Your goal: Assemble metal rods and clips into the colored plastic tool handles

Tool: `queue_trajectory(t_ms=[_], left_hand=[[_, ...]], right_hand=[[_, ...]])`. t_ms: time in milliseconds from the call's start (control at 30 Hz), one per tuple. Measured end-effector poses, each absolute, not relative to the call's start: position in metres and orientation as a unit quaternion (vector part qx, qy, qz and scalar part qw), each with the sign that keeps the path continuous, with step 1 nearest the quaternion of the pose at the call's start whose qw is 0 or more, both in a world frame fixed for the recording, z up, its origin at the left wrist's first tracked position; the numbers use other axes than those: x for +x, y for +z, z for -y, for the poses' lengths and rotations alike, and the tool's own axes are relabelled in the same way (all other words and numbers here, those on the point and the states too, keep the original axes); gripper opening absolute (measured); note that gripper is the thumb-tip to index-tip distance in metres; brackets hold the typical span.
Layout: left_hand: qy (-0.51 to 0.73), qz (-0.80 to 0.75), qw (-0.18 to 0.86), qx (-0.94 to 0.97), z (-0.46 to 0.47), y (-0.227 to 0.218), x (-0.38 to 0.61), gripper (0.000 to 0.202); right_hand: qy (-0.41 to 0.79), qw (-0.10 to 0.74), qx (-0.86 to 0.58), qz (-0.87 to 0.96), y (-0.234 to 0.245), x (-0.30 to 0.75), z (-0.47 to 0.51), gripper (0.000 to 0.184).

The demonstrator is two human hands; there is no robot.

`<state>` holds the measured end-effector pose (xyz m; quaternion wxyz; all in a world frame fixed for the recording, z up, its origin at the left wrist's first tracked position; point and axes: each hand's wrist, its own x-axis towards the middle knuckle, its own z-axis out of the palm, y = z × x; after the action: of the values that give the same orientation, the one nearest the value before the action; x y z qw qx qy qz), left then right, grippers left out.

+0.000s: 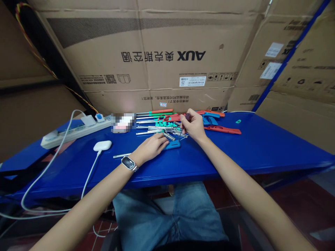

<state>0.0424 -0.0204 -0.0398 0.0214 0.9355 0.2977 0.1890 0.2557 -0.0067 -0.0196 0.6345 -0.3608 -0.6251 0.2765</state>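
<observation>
A blue long-nose lighter (173,144) lies flat near the table's front edge, its metal tube (121,156) pointing left. My left hand (151,146) is closed over the middle of this lighter and presses it to the table. In my right hand (195,126) is a screwdriver with a dark handle (187,117), held upright. Its thin shaft reaches down to the right end of the blue lighter; whether the tip touches is too small to tell. Just behind lie loose metal lighter parts (169,136) and green plastic pieces (167,124).
Red lighter casings (222,130) and blue casings (210,120) lie right of the pile, metal-tubed lighters (146,127) to its left. A white earphone case (102,145) with a cable, a blurred phone (123,123) and a power strip (78,132) stand left. Cardboard (162,31) walls the back.
</observation>
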Motion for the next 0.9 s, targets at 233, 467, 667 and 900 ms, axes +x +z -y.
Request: queue_trajectory(t_ms=[233,467,667,900], left_hand=[[0.184,-0.308,0.015,0.933,0.0204,-0.0398,0.0429,0.034],[0.193,-0.297,0.010,0.935,0.0184,-0.0427,0.0423,0.034],[0.191,-0.300,-0.006,0.935,0.0180,-0.0448,0.0427,0.033],[0.212,-0.286,-0.011,0.934,0.0136,-0.0395,0.0397,0.028]], right_hand=[[0.279,0.621,-0.368,0.633,-0.0180,0.2530,0.0108,0.039],[0.264,0.616,-0.368,0.645,-0.0198,0.2522,0.0115,0.039],[0.268,0.603,-0.371,0.653,-0.0178,0.2508,0.0156,0.037],[0.248,0.601,-0.388,0.653,-0.0195,0.2479,0.0153,0.036]])
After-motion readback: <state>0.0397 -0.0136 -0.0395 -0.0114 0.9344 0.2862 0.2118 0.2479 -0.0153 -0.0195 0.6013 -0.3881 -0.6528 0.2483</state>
